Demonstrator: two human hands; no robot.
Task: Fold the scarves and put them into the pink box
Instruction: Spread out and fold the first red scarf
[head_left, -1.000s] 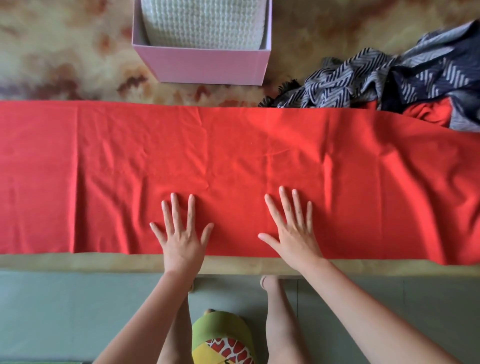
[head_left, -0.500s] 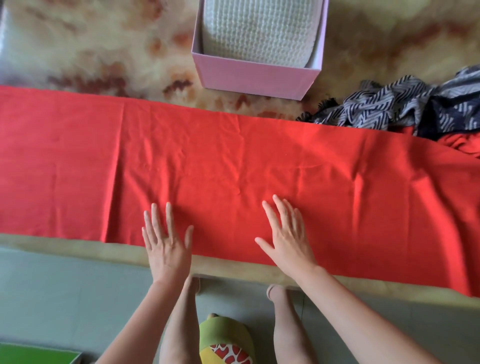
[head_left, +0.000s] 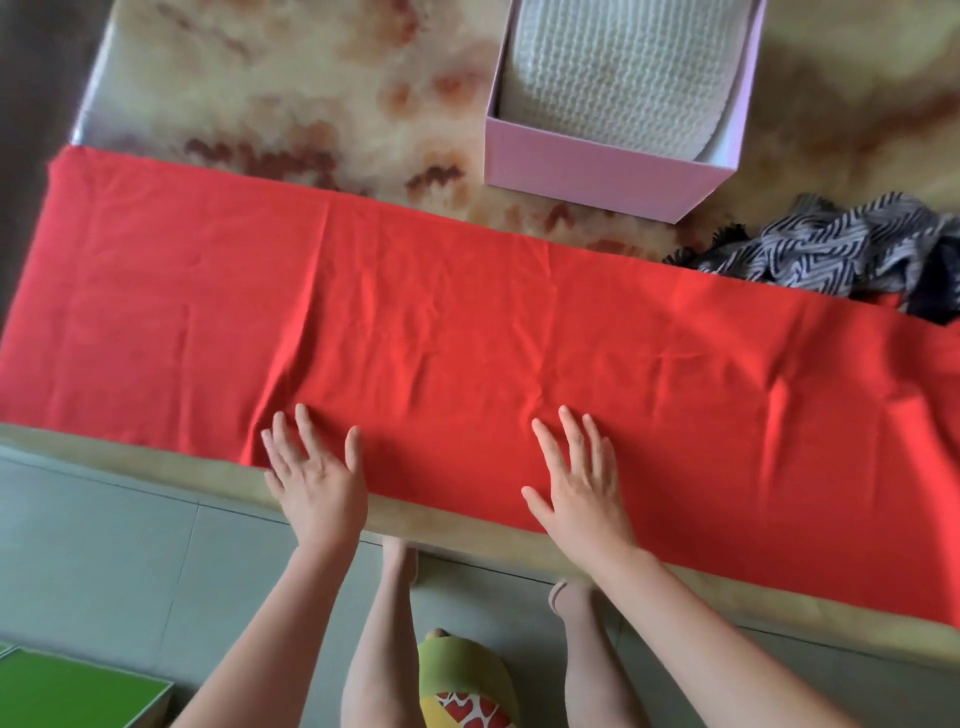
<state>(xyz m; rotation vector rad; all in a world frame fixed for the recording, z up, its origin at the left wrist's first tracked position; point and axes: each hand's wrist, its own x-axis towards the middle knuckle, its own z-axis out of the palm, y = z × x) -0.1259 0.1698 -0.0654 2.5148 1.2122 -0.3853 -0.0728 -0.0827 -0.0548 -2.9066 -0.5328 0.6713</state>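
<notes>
Item: red scarf, spread lengthwise across the table, near hem just inside the table's near lip, left end about at the table's left edge, right end running out of view. Left hand: palm down, fingers straight, resting on the near hem, grasping nothing. Right hand: likewise flat on the cloth further right, nothing grasped. Creases: a slanting ridge above the left hand, shallow wrinkles between the hands. Step, as I judge it: flattening before the first fold. I would sweep both palms outward from the middle with light, even pressure, so the cloth smooths rather than bunches, then match the hems squarely. Pink box: beyond the scarf, apart from it, a white knit already inside. Striped scarf: heaped at right against the red one's far edge; I would keep clear of it.
</notes>
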